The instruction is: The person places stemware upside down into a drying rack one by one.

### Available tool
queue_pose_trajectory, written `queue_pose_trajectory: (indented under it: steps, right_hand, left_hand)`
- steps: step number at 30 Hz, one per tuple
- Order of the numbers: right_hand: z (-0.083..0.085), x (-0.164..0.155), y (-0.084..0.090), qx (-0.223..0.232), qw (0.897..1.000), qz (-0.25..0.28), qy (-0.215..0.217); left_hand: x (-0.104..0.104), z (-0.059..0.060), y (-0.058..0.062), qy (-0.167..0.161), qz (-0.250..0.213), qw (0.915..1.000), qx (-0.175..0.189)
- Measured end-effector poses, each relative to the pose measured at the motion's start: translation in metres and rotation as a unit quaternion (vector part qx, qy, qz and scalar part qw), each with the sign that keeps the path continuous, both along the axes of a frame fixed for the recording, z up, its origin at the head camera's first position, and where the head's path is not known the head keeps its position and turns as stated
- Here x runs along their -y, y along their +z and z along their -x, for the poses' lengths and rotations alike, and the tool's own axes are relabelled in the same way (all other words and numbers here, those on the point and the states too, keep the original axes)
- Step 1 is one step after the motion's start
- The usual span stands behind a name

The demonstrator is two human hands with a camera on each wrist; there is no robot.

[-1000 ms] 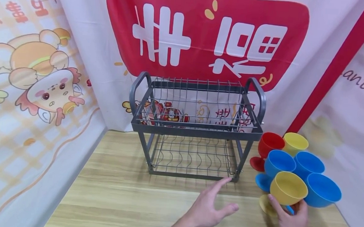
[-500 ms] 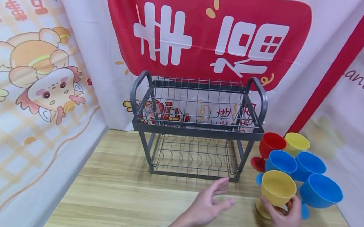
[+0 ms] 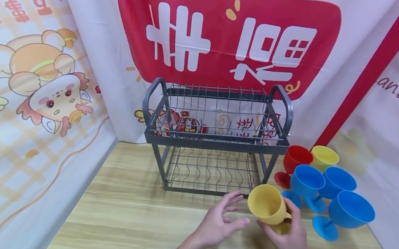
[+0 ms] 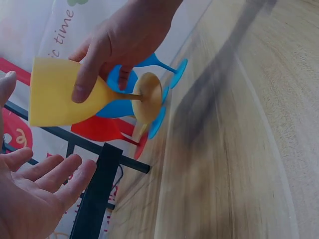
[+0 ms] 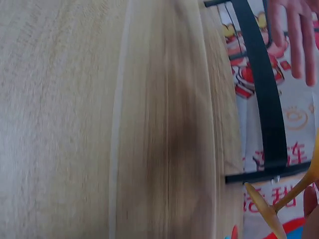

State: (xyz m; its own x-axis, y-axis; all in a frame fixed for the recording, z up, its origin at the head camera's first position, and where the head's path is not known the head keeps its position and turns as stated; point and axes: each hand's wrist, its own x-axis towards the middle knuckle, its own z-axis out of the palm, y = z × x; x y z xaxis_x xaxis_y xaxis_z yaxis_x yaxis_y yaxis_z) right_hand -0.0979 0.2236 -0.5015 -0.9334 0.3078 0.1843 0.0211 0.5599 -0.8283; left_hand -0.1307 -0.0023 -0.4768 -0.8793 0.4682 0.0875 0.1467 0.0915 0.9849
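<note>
The right hand (image 3: 290, 240) grasps a yellow plastic stemmed goblet (image 3: 267, 204), tipped on its side above the wooden tabletop (image 3: 128, 219). The left hand (image 3: 219, 224) hangs just beside its rim, palm up, fingers relaxed and holding nothing. Beyond both hands stands a grey two-tier wire rack (image 3: 215, 140).

I see a matt yellow plastic goblet (image 3: 268, 204), a dark grey coated metal wire rack (image 3: 215, 140), a pale smooth wood-grain table (image 3: 135, 219), and printed cloth backdrop (image 3: 225, 38).
</note>
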Motion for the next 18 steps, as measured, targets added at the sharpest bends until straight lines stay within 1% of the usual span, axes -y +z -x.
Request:
queue_pose_trajectory:
  steps: [3,5,7,10,12,18]
  right_hand:
    - [0.0,0.007,-0.002,-0.035,0.998,-0.049,0.032]
    - [0.001,0.012,-0.005,-0.069,0.993,-0.079,0.048]
    - [0.002,0.015,-0.007,-0.111,0.986,-0.106,0.061]
    - [0.005,0.019,-0.01,-0.163,0.971,-0.158,0.074]
    - [0.006,0.022,-0.01,-0.182,0.962,-0.187,0.08]
    - [0.007,0.026,-0.01,-0.201,0.944,-0.249,0.087]
  left_hand:
    - [0.004,-0.001,0.003,0.004,-0.012,0.9999,-0.002]
    - [0.007,-0.001,0.005,0.007,-0.015,0.9999,0.001]
    - [0.01,-0.001,0.006,0.01,-0.014,0.9998,0.001]
    - [0.013,-0.001,0.006,0.013,-0.009,0.9999,-0.001]
    - [0.014,0.0,0.004,0.014,-0.005,0.9999,-0.003]
    - [0.018,0.0,-0.001,0.027,0.01,0.9996,-0.001]
